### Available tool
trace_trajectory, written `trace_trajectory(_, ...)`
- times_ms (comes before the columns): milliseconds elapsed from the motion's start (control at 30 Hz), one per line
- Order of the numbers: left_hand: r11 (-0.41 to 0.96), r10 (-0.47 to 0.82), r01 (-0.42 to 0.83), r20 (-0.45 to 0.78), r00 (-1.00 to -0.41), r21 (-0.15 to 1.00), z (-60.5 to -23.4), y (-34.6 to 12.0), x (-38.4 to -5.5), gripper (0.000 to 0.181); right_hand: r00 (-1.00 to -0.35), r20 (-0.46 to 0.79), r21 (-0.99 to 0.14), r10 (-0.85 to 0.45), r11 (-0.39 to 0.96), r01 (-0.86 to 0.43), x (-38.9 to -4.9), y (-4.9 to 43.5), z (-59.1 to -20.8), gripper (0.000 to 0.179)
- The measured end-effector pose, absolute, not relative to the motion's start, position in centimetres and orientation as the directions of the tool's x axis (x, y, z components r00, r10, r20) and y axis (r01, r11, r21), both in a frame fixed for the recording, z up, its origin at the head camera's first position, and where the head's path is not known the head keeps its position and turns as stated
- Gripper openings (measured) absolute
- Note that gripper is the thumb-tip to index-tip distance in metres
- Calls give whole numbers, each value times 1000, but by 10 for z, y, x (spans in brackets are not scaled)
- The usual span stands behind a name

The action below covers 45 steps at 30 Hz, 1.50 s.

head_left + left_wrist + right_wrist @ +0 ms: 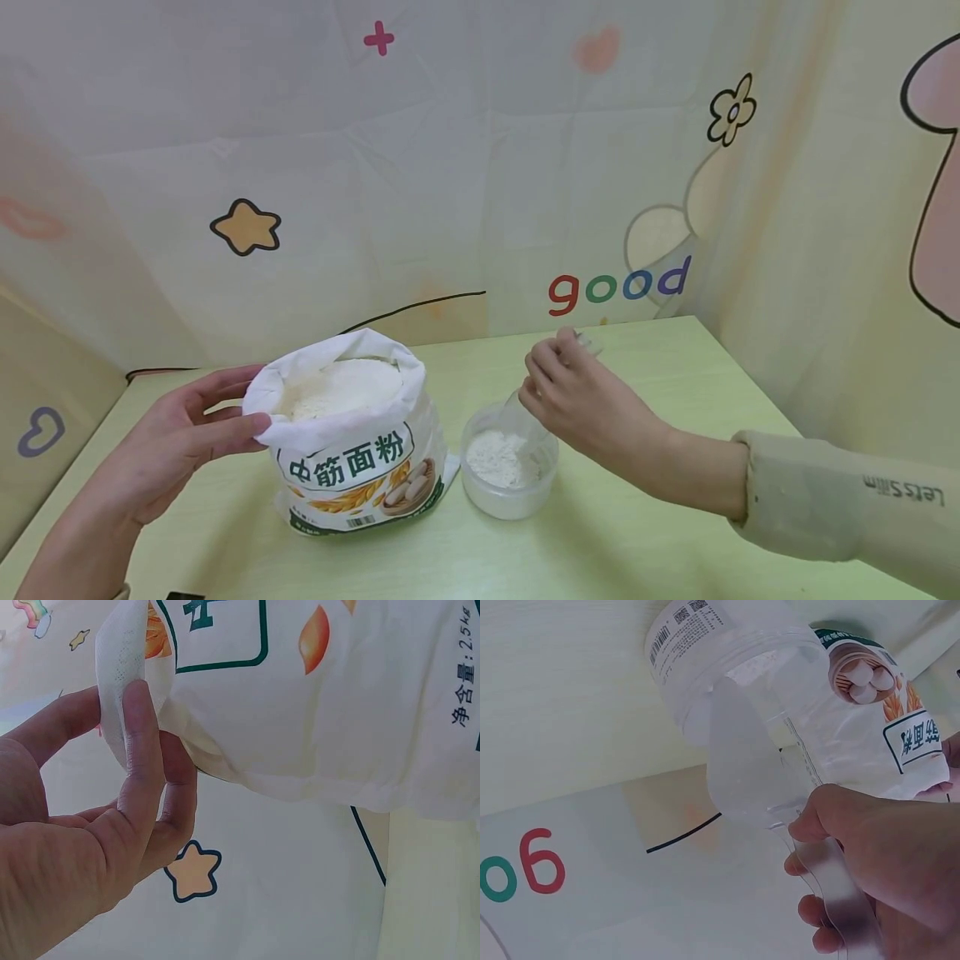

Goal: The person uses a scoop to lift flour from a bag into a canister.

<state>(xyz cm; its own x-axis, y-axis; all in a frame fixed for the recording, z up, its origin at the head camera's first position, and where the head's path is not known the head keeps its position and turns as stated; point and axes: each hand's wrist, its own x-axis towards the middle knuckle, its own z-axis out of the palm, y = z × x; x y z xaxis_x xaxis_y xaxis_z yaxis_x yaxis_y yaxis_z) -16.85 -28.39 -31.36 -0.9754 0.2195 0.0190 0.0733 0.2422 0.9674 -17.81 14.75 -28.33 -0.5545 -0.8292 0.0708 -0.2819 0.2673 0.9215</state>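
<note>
Because the scoop [739, 754] seems light, its handle [832, 881] suits the right grip [581, 397] clamped around it; the left grip [183, 437] pinches the soft-looking bag [348, 458].

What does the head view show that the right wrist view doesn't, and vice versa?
Head view only: white powder inside the bag, the orange star on the backdrop.

Right wrist view only: the label with QR codes on the tub.

Both: the bag, the tub, the clear scoop in the right hand, and at least part of the left hand at the bag.
</note>
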Motion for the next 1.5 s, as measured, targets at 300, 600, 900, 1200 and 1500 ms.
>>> trace_trajectory(300,223,229,93,41,-973,970,-314,-284,-167,64,-546,109,905,-830,310,-290,-179,150,-274,27)
trace_trajectory(600,232,224,84,31,-974,969,-313,-283,-167,65,-490,233,850,-840,421,-317,-186,155,-267,24)
trace_trajectory(900,203,238,114,64,-969,973,-316,-284,-167,61,-533,258,761,-806,510,-401,-195,166,-266,35)
trace_trajectory(1200,209,231,99,49,-972,973,-315,-284,-166,64,-662,263,506,-701,685,-524,-213,181,-259,22)
trace_trajectory(1500,228,225,92,40,-974,969,-313,-282,-166,64,-759,233,320,-608,785,-531,-225,191,-256,20)
